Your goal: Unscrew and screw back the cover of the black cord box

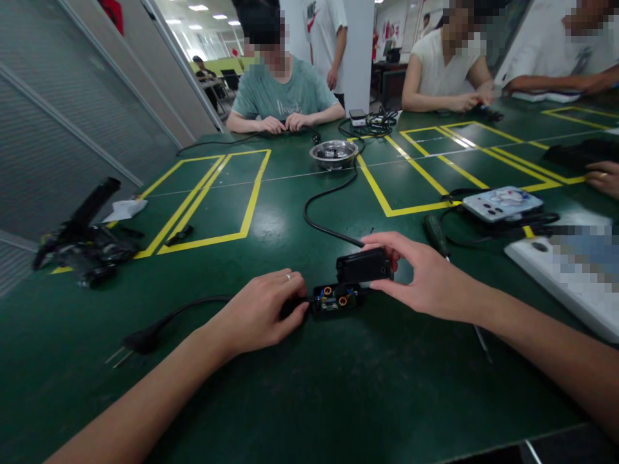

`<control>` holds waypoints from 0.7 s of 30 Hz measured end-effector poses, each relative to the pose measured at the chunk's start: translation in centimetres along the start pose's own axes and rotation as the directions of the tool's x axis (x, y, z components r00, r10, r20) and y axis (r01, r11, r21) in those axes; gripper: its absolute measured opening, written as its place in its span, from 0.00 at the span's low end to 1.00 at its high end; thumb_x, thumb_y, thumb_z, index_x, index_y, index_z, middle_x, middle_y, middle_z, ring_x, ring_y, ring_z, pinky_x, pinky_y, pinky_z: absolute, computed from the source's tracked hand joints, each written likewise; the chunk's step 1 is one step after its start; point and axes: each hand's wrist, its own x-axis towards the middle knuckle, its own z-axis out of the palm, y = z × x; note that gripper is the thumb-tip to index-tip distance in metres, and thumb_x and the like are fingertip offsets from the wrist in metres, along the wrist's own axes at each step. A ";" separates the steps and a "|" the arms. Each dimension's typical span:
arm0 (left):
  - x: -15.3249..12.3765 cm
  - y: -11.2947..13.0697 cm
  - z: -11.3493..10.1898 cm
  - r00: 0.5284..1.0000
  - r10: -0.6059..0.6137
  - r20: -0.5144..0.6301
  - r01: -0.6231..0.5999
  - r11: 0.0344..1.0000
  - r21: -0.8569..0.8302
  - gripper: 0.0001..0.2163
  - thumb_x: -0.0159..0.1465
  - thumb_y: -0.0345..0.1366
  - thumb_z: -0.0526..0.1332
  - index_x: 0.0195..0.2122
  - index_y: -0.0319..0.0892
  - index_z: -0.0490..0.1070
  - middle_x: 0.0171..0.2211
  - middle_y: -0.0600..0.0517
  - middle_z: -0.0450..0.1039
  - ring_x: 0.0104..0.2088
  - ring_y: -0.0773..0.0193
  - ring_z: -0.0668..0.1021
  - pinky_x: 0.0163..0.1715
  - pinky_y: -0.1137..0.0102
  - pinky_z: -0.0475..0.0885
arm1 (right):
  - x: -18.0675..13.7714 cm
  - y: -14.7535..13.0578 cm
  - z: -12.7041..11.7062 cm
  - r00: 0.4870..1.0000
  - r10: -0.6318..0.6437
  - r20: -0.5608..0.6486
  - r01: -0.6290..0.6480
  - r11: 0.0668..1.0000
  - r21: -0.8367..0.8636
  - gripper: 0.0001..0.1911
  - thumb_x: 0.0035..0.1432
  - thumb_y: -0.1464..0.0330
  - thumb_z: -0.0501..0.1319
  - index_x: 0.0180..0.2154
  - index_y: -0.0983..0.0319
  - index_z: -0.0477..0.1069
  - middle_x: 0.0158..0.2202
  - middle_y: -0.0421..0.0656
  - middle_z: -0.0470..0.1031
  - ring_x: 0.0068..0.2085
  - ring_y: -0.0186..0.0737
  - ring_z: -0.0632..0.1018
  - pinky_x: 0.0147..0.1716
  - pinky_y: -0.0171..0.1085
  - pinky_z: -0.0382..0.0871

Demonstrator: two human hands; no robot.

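An opened black power adapter (334, 299) lies on the green table (309, 386), its circuit board with orange coils showing. My left hand (264, 312), wearing a ring, is closed on the adapter's left end where a black cord runs out. My right hand (420, 274) pinches the black cover (363, 265) just above the open base, tilted up. A black cable (324, 200) runs from the cover's side toward the far end of the table. The cord from the left end leads to a two-pin plug (138, 340).
A green-handled screwdriver (436, 235) lies right of my right hand. A metal bowl (333, 153) stands mid-table. A phone (503, 203) and a white board (556, 274) sit at right, black parts (82, 248) at left. People sit along the far and right edges.
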 end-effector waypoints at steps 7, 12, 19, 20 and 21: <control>0.1 0.0 0.1 1.000 0.017 -0.013 -0.017 1.000 0.010 0.05 0.66 0.36 0.52 0.37 0.42 0.65 0.33 0.50 0.68 0.34 0.62 0.71 0.35 0.65 0.66 | 0.0 0.0 -0.5 1.000 0.012 -0.008 -0.012 0.999 -0.039 0.27 0.61 0.59 0.60 0.58 0.61 0.60 0.45 0.47 0.74 0.42 0.41 0.76 0.43 0.42 0.74; 0.1 0.0 -0.1 1.000 0.022 -0.010 -0.022 1.000 0.008 0.05 0.66 0.36 0.53 0.37 0.41 0.65 0.33 0.50 0.68 0.34 0.62 0.71 0.34 0.66 0.66 | -0.1 0.0 -0.5 0.999 -0.007 -0.042 0.008 0.999 0.042 0.28 0.55 0.58 0.66 0.54 0.59 0.65 0.49 0.46 0.74 0.46 0.44 0.76 0.48 0.45 0.72; 0.2 0.1 -0.1 1.000 0.011 -0.008 -0.011 1.000 0.011 0.05 0.66 0.36 0.53 0.37 0.41 0.65 0.33 0.50 0.68 0.34 0.62 0.71 0.34 0.66 0.66 | 0.1 -0.2 -0.8 0.994 -0.110 0.025 0.109 0.992 0.056 0.26 0.59 0.63 0.64 0.58 0.59 0.67 0.50 0.45 0.73 0.48 0.41 0.75 0.51 0.43 0.70; 0.2 0.1 -0.1 1.000 0.010 -0.008 -0.010 1.000 0.010 0.05 0.66 0.36 0.53 0.37 0.41 0.65 0.33 0.50 0.68 0.34 0.62 0.71 0.34 0.66 0.66 | 0.1 -0.2 -0.7 0.993 -0.111 0.025 0.110 0.992 0.056 0.26 0.59 0.63 0.64 0.58 0.59 0.67 0.50 0.46 0.73 0.48 0.41 0.75 0.51 0.43 0.70; 0.2 0.1 -0.1 1.000 0.008 -0.008 -0.008 1.000 0.011 0.05 0.66 0.36 0.53 0.37 0.41 0.65 0.33 0.50 0.68 0.34 0.62 0.71 0.34 0.66 0.66 | 0.1 -0.2 -0.6 0.993 -0.112 0.024 0.110 0.992 0.055 0.27 0.59 0.63 0.64 0.59 0.59 0.66 0.51 0.46 0.73 0.48 0.41 0.75 0.52 0.43 0.70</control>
